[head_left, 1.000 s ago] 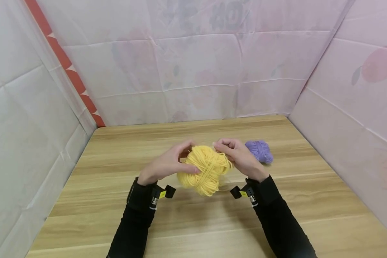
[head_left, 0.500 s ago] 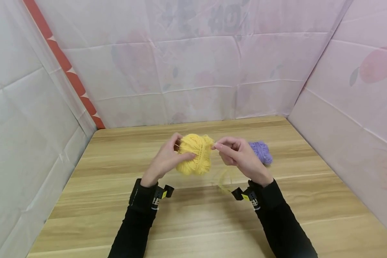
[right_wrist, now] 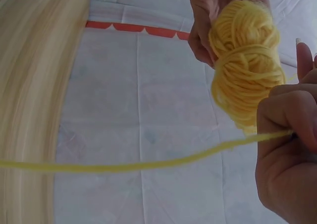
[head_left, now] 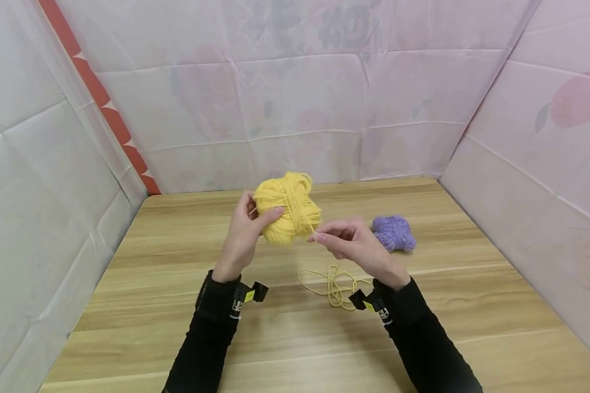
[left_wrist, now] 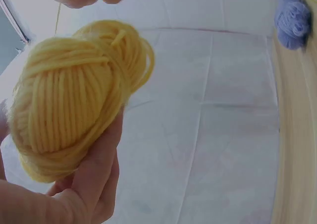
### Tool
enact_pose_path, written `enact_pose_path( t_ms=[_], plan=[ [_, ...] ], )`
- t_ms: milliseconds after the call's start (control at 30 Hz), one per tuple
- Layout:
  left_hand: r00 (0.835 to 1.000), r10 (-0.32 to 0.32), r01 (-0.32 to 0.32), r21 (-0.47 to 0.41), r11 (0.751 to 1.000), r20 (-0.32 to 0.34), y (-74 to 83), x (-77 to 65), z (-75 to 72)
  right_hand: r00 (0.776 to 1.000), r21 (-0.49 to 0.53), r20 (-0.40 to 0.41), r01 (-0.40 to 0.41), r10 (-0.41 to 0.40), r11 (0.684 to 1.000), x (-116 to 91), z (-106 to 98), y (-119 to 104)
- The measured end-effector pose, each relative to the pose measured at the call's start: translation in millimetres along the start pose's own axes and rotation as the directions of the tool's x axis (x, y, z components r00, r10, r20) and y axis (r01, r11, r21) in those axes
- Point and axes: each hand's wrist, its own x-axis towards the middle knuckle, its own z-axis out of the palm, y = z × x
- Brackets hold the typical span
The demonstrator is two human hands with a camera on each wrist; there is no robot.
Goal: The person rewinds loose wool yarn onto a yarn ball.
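My left hand [head_left: 241, 234] grips a yellow yarn ball [head_left: 287, 210] above the table, its thumb across the near face and the other fingers behind. In the left wrist view the yarn ball [left_wrist: 74, 95] has a few loose loops at its top. Just right of the ball, my right hand [head_left: 361, 245] pinches a yarn strand that leads to the ball. From the curled fingers of the right hand [right_wrist: 290, 135] in the right wrist view, a yellow strand [right_wrist: 124, 167] trails off to the left. Below it, a loose tangle of yellow yarn [head_left: 331, 286] lies on the table.
A purple yarn ball [head_left: 395, 233] lies on the wooden table [head_left: 152, 305], right of and behind the right hand. Cloth-covered walls [head_left: 295, 109] stand at the back and on both sides of the table.
The left hand has moved up and to the left with the yellow yarn ball, which has turned. The right hand stays nearby with the strand, and the loose yarn now lies on the table.
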Motion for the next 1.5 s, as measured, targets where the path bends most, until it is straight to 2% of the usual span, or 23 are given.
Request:
enact_pose_path(
  t_ms=[200, 500, 667, 800, 933, 1067, 1167, 1233, 1267, 1333, 1433, 1500],
  plan=[
    [0.999, 0.031, -0.032, -0.088, 0.996, -0.022, 0.1, 1.0, -2.1, 1.000, -0.074, 0.027, -0.014, 0.016, 0.997, 3, 4, 5],
    [0.999, 0.047, -0.041, -0.222, 0.974, 0.022, 4.0, -2.3, -0.8, 0.995, -0.141, 0.032, -0.087, 0.092, 0.986, 11, 5, 14],
    [0.992, 0.021, 0.016, -0.286, 0.958, 0.125, 3.9, -2.3, 0.7, 0.995, -0.115, 0.027, -0.096, 0.100, 0.989, 15, 3, 20],
    [0.970, 0.010, 0.061, -0.284, 0.957, 0.242, 4.6, -3.6, -0.8, 0.991, -0.039, 0.044, -0.127, 0.128, 0.991, 14, -4, 23],
    [0.930, -0.019, 0.101, -0.206, 0.973, 0.368, 7.1, -5.3, -4.0, 0.985, -0.011, 0.053, -0.162, 0.162, 0.987, 8, -17, 23],
    [0.858, -0.076, 0.122, -0.057, 0.991, 0.507, 8.9, -6.4, -7.2, 0.986, -0.035, 0.055, -0.158, 0.160, 0.987, 4, -30, 24],
    [0.806, -0.151, 0.126, 0.083, 0.989, 0.573, 8.5, -7.1, -8.0, 0.986, -0.068, 0.042, -0.158, 0.161, 0.985, 2, -37, 23],
    [0.787, -0.197, 0.108, 0.184, 0.977, 0.584, 7.5, -7.1, -7.7, 0.983, -0.074, 0.032, -0.176, 0.179, 0.982, 1, -40, 23],
    [0.784, -0.215, 0.099, 0.224, 0.969, 0.582, 7.1, -7.1, -7.3, 0.981, -0.074, 0.023, -0.189, 0.191, 0.979, 1, -41, 22],
    [0.788, -0.240, 0.072, 0.302, 0.950, 0.567, 6.2, -7.2, -6.5, 0.981, -0.066, 0.010, -0.191, 0.192, 0.979, 1, -42, 21],
    [0.808, -0.259, 0.032, 0.399, 0.916, 0.529, 3.8, -6.8, -6.5, 0.987, -0.026, 0.007, -0.157, 0.158, 0.987, 2, -44, 21],
    [0.828, -0.269, 0.010, 0.466, 0.885, 0.493, 1.3, -6.1, -7.0, 0.993, 0.013, 0.001, -0.117, 0.117, 0.993, 3, -44, 21]
  ],
)
